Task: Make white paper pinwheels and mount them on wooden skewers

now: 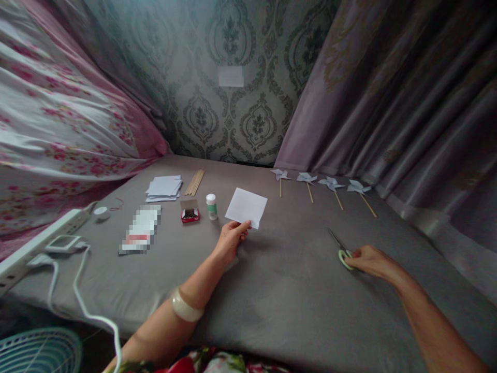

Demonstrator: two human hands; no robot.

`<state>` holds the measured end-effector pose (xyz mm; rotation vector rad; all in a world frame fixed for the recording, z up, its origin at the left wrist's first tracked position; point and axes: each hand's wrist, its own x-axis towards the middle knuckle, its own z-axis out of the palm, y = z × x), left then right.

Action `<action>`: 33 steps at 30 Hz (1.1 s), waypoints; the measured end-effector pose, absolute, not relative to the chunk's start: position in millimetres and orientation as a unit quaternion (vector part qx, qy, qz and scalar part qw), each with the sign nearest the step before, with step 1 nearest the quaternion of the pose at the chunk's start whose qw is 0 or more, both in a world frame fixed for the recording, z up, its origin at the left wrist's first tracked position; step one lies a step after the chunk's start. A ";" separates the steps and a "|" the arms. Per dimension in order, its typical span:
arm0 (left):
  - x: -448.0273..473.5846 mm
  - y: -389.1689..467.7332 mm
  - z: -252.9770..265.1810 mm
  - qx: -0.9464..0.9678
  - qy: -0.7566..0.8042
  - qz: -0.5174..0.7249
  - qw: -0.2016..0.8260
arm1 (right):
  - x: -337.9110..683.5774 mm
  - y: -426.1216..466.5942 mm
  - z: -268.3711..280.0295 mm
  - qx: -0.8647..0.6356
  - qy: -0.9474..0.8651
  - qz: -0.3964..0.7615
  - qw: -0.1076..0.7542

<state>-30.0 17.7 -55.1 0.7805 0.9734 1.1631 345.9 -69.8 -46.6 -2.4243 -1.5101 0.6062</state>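
Observation:
My left hand (pixel 234 237) pinches the lower edge of a square sheet of white paper (pixel 247 205), thumb on top, holding it above the grey cloth surface. Over to the right, my right hand (pixel 370 260) has its fingers at the pale green handles of a pair of scissors (pixel 343 254). The blades point away and to the left. Just left of the paper stand a small white bottle with a green label (pixel 212 208) and an opened red box (pixel 190 214) of small dark pieces.
Several paper pinwheels (pixel 307 178) on sticks lie at the back right. A paper stack (pixel 163 187) and a bundle of wooden sticks (pixel 194 182) lie at the back left. A power strip (pixel 42 246) with white cables runs along the left edge, near a pixelated object (pixel 140 230).

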 end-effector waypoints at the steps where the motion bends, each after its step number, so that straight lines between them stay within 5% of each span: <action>1: -30.3 18.5 -55.5 0.345 0.432 0.517 0.654 | 343.2 -67.3 -42.4 -0.823 -0.496 0.255 0.109; 9: -26.1 33.9 -38.3 0.361 0.417 0.548 0.629 | 269.1 -45.8 -1.2 -0.575 -0.386 0.536 0.484; 12: -20.2 38.9 -25.5 0.366 0.395 0.561 0.628 | 227.2 -26.7 9.6 -0.425 -0.362 0.620 0.551; 17: -15.7 41.6 -22.3 0.342 0.380 0.584 0.631 | 169.7 -6.0 1.0 -0.378 -0.348 0.699 0.497; 20: -18.8 40.9 -30.2 0.333 0.392 0.584 0.628 | 151.9 -11.0 -12.2 -0.410 -0.389 0.660 0.495; 33: -29.5 30.0 -27.3 0.364 0.423 0.570 0.603 | 132.3 -36.9 -21.2 -0.541 -0.625 0.502 0.256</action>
